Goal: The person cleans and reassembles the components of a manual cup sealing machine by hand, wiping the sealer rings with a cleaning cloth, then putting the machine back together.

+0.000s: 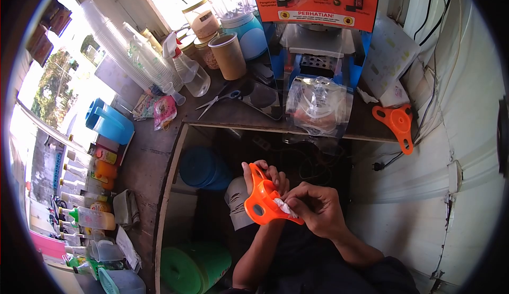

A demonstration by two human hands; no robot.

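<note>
My left hand [275, 176] grips an orange three-armed plastic piece [265, 189] from behind, its fingers curled around one side. Round or oval openings show near the ends of the arms. With thumb and fingers pinched, my right hand [318, 209] presses a crumpled white tissue [284, 206] against the piece's lower right part. Both hands are held over my lap, below the counter's edge. A similar orange three-armed piece [398, 121] rests at the counter's right end by the wall.
An orange-fronted machine [315, 5] stands at the back, a clear film roll [317, 103] before it. Scissors [222, 98], a spray bottle [192, 74], stacked plastic cups [108, 42] and a blue pitcher [112, 124] are on the counter [149, 158]. Several bottles line the left. A green bin [185, 270] stands below.
</note>
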